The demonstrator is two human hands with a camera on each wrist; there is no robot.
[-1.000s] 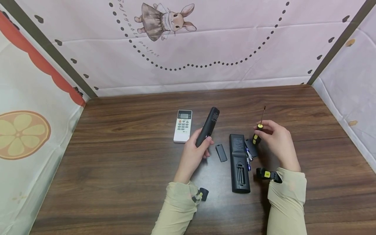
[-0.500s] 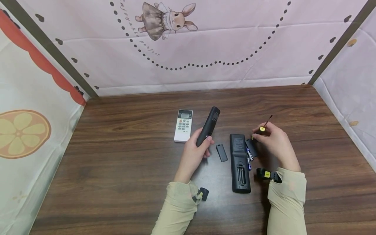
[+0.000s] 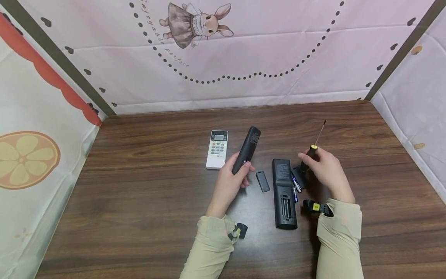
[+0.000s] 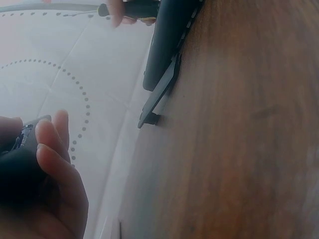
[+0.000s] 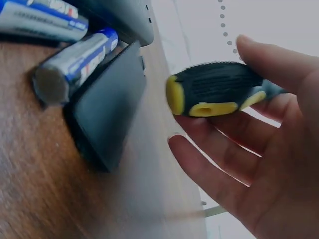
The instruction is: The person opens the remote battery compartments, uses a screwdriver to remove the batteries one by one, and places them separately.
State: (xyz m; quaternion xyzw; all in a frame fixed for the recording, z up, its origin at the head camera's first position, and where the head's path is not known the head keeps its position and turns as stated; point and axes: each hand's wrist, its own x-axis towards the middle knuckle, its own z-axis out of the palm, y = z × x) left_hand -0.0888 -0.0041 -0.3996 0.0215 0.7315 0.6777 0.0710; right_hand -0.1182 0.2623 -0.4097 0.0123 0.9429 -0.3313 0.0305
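In the head view my left hand grips a slim black remote control, its far end tilted up to the right. My right hand holds a screwdriver with a black and yellow handle, the thin shaft pointing away from me. Seen from the right wrist, the screwdriver handle lies between thumb and fingers, above a dark battery cover. A larger black remote lies face down between the hands, its battery compartment uncovered. Blue and silver batteries lie along its right side.
A white remote control with a small screen lies beyond my left hand. Another small dark cover rests left of the larger black remote. The wooden table meets a printed cloth wall at the back.
The screwdriver has turned in my right hand: its shaft leaned toward the camera half a second ago and now points away, farther right than at first. My left hand stays in place.
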